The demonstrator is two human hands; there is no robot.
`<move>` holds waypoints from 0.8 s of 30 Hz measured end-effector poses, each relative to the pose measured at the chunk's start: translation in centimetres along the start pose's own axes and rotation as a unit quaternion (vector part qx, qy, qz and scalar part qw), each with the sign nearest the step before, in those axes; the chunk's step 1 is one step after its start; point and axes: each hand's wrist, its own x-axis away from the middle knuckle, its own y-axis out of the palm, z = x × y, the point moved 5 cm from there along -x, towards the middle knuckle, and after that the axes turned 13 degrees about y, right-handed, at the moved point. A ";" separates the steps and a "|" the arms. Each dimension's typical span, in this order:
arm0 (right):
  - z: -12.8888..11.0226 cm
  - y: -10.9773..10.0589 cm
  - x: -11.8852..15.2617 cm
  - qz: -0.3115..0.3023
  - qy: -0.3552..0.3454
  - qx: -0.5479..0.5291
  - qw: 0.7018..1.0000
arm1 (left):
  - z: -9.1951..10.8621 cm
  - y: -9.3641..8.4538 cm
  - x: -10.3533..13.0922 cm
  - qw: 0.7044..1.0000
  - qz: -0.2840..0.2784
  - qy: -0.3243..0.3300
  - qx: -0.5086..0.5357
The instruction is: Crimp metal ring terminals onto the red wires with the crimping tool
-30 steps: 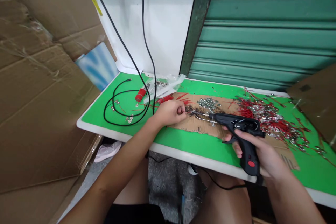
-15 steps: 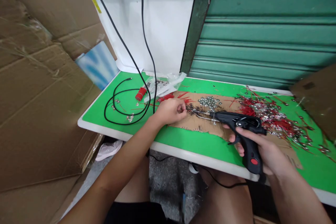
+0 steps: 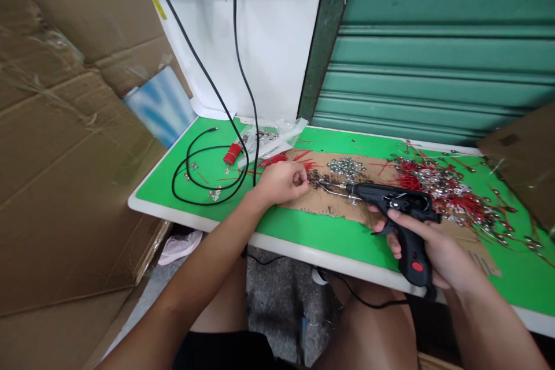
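Right hand [image 3: 437, 251] grip clamped on glue gun [image 3: 401, 217]; left hand [image 3: 281, 182] pinches small piece at its nozzle

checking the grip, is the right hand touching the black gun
Touching. The head view shows the right hand wrapped around the grip of the gun, fingers closed on it.

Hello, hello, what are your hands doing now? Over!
Right hand gripping black soldering gun, tip on cardboard sheet. Left hand pinching a small part at the tip. Red wire pile beside the gun, apart.
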 end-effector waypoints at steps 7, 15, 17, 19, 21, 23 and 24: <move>0.4 -0.2 -0.3 -0.012 0.000 0.026 1.000 | 0.1 0.1 0.0 1.000 -0.003 0.005 -0.010; 0.1 -0.1 0.2 0.008 0.012 0.029 0.999 | 0.4 -0.1 -0.1 1.000 -0.004 0.005 -0.006; 0.0 0.0 0.4 0.014 0.020 0.036 0.999 | 0.4 -0.2 0.0 1.000 -0.007 0.001 -0.008; 0.0 0.1 0.5 0.008 0.017 0.051 0.999 | 0.5 -0.2 -0.1 1.000 -0.008 0.001 -0.007; -0.1 0.2 0.6 -0.003 0.004 0.061 0.998 | 0.5 -0.2 -0.1 1.000 -0.009 0.002 -0.007; -0.1 0.1 0.6 -0.007 -0.004 0.061 0.998 | 0.4 -0.1 -0.1 1.000 -0.008 0.004 -0.006; 0.0 0.1 0.5 -0.007 -0.003 0.061 0.998 | 0.4 -0.1 -0.1 1.000 -0.007 0.006 -0.005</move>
